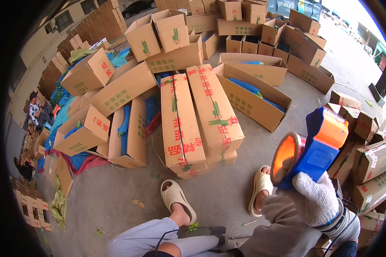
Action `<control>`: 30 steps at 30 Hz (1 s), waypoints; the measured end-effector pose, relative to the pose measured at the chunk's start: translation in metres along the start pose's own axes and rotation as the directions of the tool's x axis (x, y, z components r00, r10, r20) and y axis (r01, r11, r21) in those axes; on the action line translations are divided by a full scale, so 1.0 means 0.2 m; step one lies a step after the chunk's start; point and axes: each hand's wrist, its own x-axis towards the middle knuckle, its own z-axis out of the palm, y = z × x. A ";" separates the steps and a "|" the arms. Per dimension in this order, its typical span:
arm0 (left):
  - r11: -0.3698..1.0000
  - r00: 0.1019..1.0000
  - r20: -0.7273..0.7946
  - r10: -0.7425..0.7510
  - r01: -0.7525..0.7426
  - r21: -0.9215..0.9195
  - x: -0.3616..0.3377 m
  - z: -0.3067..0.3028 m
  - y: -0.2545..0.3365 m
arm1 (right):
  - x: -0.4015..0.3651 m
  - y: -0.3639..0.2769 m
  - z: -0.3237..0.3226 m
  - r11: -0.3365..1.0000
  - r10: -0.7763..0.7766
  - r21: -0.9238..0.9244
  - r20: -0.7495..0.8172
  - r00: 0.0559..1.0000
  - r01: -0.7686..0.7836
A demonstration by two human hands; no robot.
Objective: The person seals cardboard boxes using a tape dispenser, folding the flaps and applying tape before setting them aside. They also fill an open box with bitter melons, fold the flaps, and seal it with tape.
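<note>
Fingers (306, 184) clamped on a blue tape dispenser (318, 150) — the gloved right hand (319, 200) holds it up, tilted.

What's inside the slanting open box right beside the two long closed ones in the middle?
Inside the open box you can see blue textured material. Anything beneath it is covered, so I can't tell what's there.

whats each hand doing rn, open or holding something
Left hand: out of view, can't be told.
Right hand: gloved, closed around a blue-and-orange tape dispenser.
</note>
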 end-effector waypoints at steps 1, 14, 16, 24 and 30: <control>1.000 1.000 0.007 -0.007 0.007 -0.005 0.03 0.00 -0.01 | 0.04 -0.02 -0.01 0.980 0.195 0.026 -0.024 0.980 -0.195; 0.995 0.973 0.207 -0.102 0.104 -0.001 0.16 -0.10 -0.06 | 0.83 -0.11 -0.28 0.776 -0.275 -0.596 -0.025 0.961 0.206; 0.997 0.977 0.198 -0.081 0.080 0.012 0.21 -0.07 -0.07 | 0.97 -0.07 -0.34 0.782 -0.309 -0.549 0.069 0.948 0.295; 0.869 0.675 0.578 0.458 -0.477 -0.132 0.32 0.63 -0.17 | 0.97 -0.03 -0.12 0.963 -0.264 0.079 0.094 0.960 0.257; 0.917 0.811 0.458 0.363 -0.222 -0.332 0.26 -0.44 0.54 | 0.70 -0.18 -0.05 0.788 -0.535 0.284 -0.123 0.836 0.546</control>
